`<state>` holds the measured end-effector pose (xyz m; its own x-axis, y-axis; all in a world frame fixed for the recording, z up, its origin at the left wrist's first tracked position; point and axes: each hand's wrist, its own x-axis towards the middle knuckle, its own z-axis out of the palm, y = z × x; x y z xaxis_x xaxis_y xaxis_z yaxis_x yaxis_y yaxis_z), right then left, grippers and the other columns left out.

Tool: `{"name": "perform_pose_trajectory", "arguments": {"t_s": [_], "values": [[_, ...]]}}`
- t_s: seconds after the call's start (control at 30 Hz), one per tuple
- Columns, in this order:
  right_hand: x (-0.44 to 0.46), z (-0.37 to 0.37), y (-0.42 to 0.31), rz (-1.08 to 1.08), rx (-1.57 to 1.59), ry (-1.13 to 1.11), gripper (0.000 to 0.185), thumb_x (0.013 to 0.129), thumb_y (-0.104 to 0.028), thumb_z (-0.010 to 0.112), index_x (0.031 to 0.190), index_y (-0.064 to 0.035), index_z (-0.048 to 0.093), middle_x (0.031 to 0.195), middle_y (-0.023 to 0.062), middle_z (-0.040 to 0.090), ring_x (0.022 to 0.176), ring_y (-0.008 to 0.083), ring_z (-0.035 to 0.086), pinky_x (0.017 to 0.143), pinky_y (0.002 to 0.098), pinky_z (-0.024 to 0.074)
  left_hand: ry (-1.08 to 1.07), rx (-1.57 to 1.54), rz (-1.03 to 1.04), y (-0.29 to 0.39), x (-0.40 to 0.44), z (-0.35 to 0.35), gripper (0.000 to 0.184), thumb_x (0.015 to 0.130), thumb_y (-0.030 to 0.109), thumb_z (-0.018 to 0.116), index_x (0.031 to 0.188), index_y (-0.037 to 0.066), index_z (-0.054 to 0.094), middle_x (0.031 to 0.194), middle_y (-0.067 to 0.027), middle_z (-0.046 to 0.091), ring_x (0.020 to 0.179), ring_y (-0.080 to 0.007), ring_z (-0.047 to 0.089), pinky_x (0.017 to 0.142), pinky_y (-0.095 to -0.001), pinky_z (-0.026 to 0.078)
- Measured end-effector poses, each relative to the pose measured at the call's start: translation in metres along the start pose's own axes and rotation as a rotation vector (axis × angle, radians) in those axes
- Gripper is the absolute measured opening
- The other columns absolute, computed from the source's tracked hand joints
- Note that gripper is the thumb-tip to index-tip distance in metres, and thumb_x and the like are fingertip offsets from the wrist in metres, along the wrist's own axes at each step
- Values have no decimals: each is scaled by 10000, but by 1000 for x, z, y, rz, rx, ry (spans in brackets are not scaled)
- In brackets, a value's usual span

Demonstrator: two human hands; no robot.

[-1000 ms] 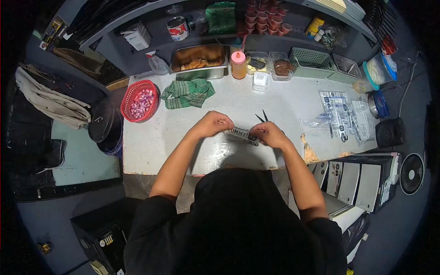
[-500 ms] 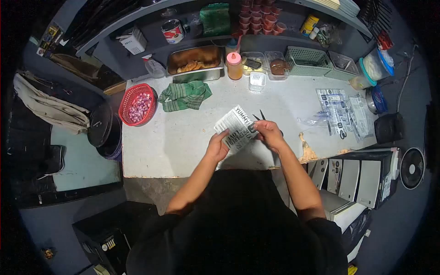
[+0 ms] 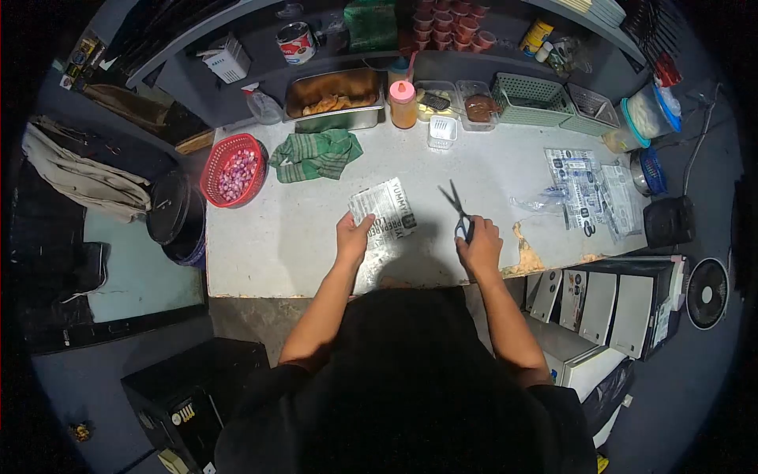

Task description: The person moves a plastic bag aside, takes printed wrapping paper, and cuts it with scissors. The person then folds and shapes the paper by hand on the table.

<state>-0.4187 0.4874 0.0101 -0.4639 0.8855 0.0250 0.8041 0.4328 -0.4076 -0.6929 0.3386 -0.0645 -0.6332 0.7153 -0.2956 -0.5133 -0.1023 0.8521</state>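
My left hand [image 3: 353, 238] pinches the lower left edge of a printed white wrapper [image 3: 390, 207], which has dark lettering including "YUMMY". It is held above the white table [image 3: 276, 253]. To its right, my right hand [image 3: 481, 246] is closed round the handles of black scissors [image 3: 458, 209]. Their blades are slightly parted and point away from me, apart from the wrapper. More printed wrappers [image 3: 574, 186] lie flat at the right of the table, beside a crumpled clear plastic bag [image 3: 541, 199].
A red basket of chopped onions [image 3: 258, 192] stands at the left, near a green cloth [image 3: 316, 156]. Along the back are a metal tray [image 3: 339, 121], a pink-capped bottle [image 3: 403, 109] and green baskets [image 3: 533, 114]. The table's front edge is chipped [image 3: 530, 254].
My hands have moved apart. The left has drawn the wrapper left and turned it; the right has let go of it and now holds the scissors forward.
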Motion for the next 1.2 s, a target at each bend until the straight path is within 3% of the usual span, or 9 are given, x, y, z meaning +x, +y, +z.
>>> {"name": "perform_pose_trajectory", "arguments": {"t_s": [0.17, 0.33, 0.4, 0.43, 0.47, 0.53, 0.6, 0.77, 1.2], "values": [[10, 3, 6, 27, -39, -39, 460, 867, -189, 796, 1268, -67, 606, 1179, 168, 648, 1129, 392, 635, 920, 578, 485, -101, -386, -183, 47, -6, 21, 342, 1074, 33, 598, 1411, -18, 572, 1361, -190, 704, 1204, -308, 723, 1061, -462, 596], [21, 21, 25, -10, -44, -38, 431, 871, -116, 779, 1257, -60, 597, 1064, 173, 680, 993, 408, 686, 868, 542, 530, -118, -504, -207, 59, -6, 31, 355, 1078, 63, 607, 1420, -24, 567, 1370, -187, 700, 1221, -314, 714, 1088, -453, 582], [21, 22, 30, -55, 312, -96, 405, 897, -42, 759, 1260, -34, 579, 993, 163, 696, 870, 335, 713, 792, 449, 573, -97, -558, -203, 67, -8, 36, 359, 1074, 42, 606, 1429, 6, 566, 1407, -164, 681, 1274, -309, 683, 1124, -475, 548], [22, 32, 32, 174, 808, -267, 367, 947, 4, 727, 1277, -21, 570, 1045, 163, 726, 862, 241, 729, 737, 365, 591, -91, -562, -190, 71, -6, 37, 359, 1074, 42, 606, 1429, 6, 566, 1407, -164, 681, 1274, -309, 683, 1124, -475, 548], [19, 20, 18, 162, 809, -278, 367, 947, 4, 727, 1277, -21, 570, 1045, 163, 726, 862, 241, 729, 737, 365, 591, -78, -574, -175, 72, -6, 37, 356, 1076, 47, 603, 1428, 13, 568, 1403, -160, 683, 1274, -306, 683, 1125, -471, 548], [6, -35, -28, 390, 1547, -535, 420, 978, -2, 720, 1358, -33, 544, 1166, 150, 718, 936, 205, 727, 720, 280, 586, -54, -596, -153, 74, -7, 33, 348, 1081, 57, 599, 1427, 27, 574, 1395, -151, 688, 1274, -298, 682, 1127, -463, 547], [-2, -55, -39, 287, 1723, -745, 403, 994, 22, 695, 1376, -14, 570, 1157, 166, 736, 963, 205, 738, 781, 326, 612, -45, -601, -144, 81, -9, 34, 345, 1082, 57, 596, 1426, 30, 576, 1391, -149, 690, 1270, -298, 685, 1126, -463, 547], [-28, -81, -68, 240, 1696, -881, 603, 888, -375, 884, 1304, -17, 633, 1049, 70, 725, 883, 164, 676, 749, 296, 552, -77, -629, -113, 93, -10, 41, 343, 1085, 54, 590, 1426, 34, 573, 1388, -144, 691, 1258, -295, 692, 1119, -461, 554], [-16, -106, -101, 227, 1774, -834, 396, 1011, -355, 757, 1199, -23, 652, 907, 65, 654, 778, 149, 619, 599, 271, 501, -179, -478, -25, 97, -28, 67, 414, 1101, 123, 583, 1502, 65, 501, 1384, -119, 689, 1217, -265, 716, 1033, -454, 608]]}}
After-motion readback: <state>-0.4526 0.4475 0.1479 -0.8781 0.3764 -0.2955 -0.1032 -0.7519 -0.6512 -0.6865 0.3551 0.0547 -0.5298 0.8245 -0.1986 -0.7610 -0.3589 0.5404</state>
